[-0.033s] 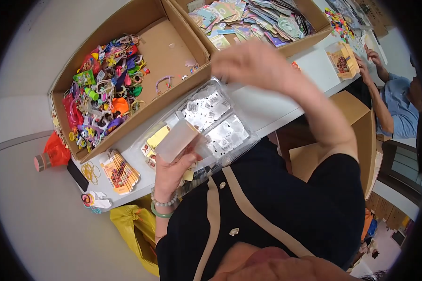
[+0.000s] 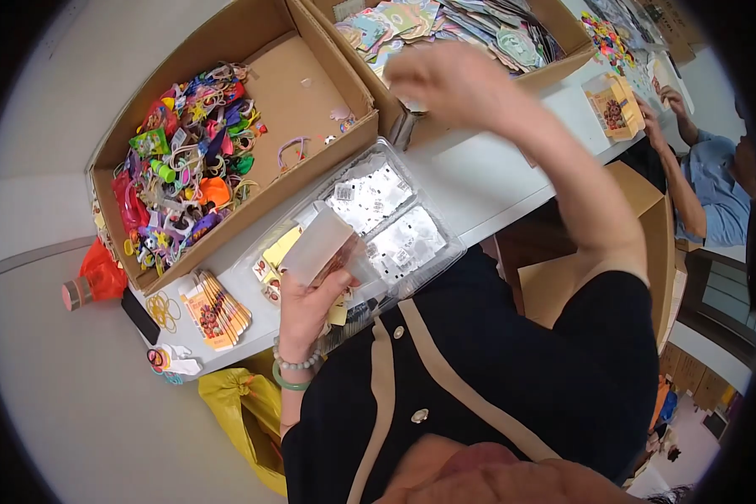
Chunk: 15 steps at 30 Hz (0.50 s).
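Note:
My left hand (image 2: pixel 304 309) is closed round a small open box (image 2: pixel 321 244) with pale, whitish sides, holding it tilted above a clear plastic tray (image 2: pixel 457 252). Small white printed packets (image 2: pixel 407 242) lie in two of the tray's compartments, and yellow pieces (image 2: pixel 286 245) lie by the held box. Raised over the near side of a cardboard box of colourful cards (image 2: pixel 512 42) is my right hand (image 2: pixel 454 84). Motion blurs its fingers, so what they hold, if anything, does not show.
At the left stands a cardboard box (image 2: pixel 332 67) with a heap of small colourful toys (image 2: pixel 197 160). Flattened orange cartons (image 2: pixel 216 309), rubber bands (image 2: pixel 162 311) and a dark phone (image 2: pixel 140 317) lie near the table's left end. Another person's hand (image 2: pixel 647 118) is by an orange carton (image 2: pixel 615 109).
My right hand has moved up and slightly away, from the corner between the two cardboard boxes to over the cards. The box in my left hand has tilted a little.

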Each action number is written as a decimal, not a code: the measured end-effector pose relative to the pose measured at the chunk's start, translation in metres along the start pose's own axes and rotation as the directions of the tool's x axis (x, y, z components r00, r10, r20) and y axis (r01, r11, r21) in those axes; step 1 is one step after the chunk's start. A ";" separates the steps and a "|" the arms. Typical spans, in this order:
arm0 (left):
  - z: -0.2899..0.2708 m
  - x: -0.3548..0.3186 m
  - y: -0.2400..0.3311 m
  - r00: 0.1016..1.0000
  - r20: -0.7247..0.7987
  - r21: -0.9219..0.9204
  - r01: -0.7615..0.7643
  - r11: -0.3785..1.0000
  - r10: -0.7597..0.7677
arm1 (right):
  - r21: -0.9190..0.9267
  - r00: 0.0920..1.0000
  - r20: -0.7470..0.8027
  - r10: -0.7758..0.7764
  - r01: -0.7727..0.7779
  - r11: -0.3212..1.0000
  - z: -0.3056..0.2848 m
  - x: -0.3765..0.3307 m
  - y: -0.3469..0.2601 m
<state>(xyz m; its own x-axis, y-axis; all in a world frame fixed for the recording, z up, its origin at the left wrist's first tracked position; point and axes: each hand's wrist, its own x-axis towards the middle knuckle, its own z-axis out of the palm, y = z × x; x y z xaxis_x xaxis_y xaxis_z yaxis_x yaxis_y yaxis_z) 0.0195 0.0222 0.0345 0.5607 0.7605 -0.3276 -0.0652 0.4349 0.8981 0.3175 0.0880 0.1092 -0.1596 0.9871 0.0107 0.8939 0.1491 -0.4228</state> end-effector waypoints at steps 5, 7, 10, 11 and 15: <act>-0.001 0.019 -0.024 0.988 0.122 0.096 0.086 0.992 -0.097 | -0.250 0.896 0.307 0.321 -0.249 0.936 0.032 0.056 0.083; 0.001 0.025 -0.027 0.986 0.107 -0.018 0.130 0.991 -0.128 | -0.195 0.738 0.530 0.417 -0.373 0.907 0.040 0.065 0.087; -0.010 0.027 -0.024 0.991 0.081 -0.074 0.113 0.991 -0.107 | -0.053 0.882 0.437 0.176 -0.170 0.984 0.038 0.067 0.083; -0.014 0.030 -0.023 0.991 0.100 -0.076 0.099 0.992 -0.091 | 0.032 0.952 0.293 0.094 -0.108 0.994 0.035 0.063 0.091; -0.025 0.034 -0.022 0.999 0.022 -0.015 0.027 1.000 -0.027 | 0.258 0.961 0.137 0.240 -0.268 0.928 0.005 0.046 0.100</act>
<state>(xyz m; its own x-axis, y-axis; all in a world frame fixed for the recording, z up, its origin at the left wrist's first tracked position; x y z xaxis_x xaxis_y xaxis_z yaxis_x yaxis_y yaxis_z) 0.0192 0.0509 -0.0036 0.5802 0.7377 -0.3453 -0.0620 0.4627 0.8843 0.3972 0.1485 0.0625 0.0032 0.9765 -0.2154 0.7645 -0.1412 -0.6290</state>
